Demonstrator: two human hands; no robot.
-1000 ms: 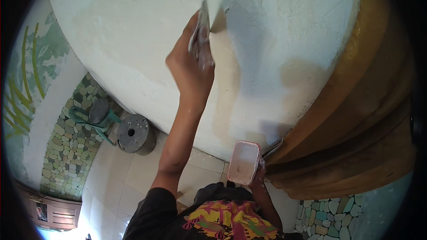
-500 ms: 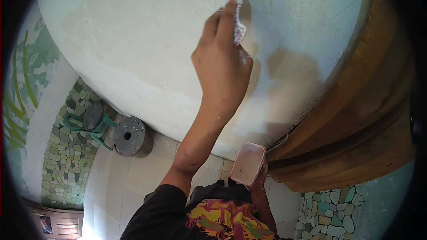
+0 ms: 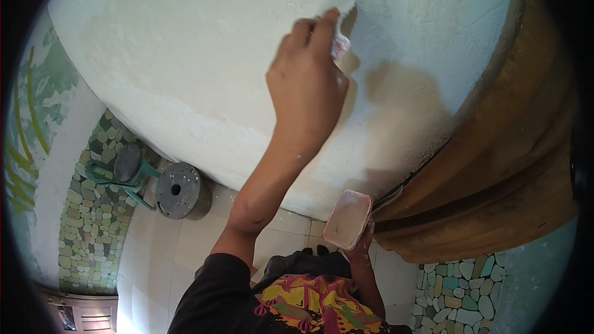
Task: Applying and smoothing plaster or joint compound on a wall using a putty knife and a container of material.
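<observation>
My left hand [image 3: 309,74] is raised to the pale wall [image 3: 204,43], with its fingers closed round a putty-smeared scraper [image 3: 340,43]. Most of the scraper's handle is hidden by the fingers; its thin edge shows at the fingertips, close to or touching the wall. Lower down, near my waist, my right hand [image 3: 365,241] grips the side of a rectangular tub [image 3: 348,219] with a pinkish rim. Pale paste coats the tub's inside. White specks dot my right wrist.
A brown curtain [image 3: 482,173] hangs along the wall's right edge. On the tiled floor [image 3: 154,260] to the left stand a round grey drum-like stool [image 3: 179,192] and a green plastic chair [image 3: 111,176]. Stone-patterned panels [image 3: 93,222] flank both sides.
My left hand and the scraper have shifted slightly right and a little down along the wall. The tub in my right hand has risen slightly.
</observation>
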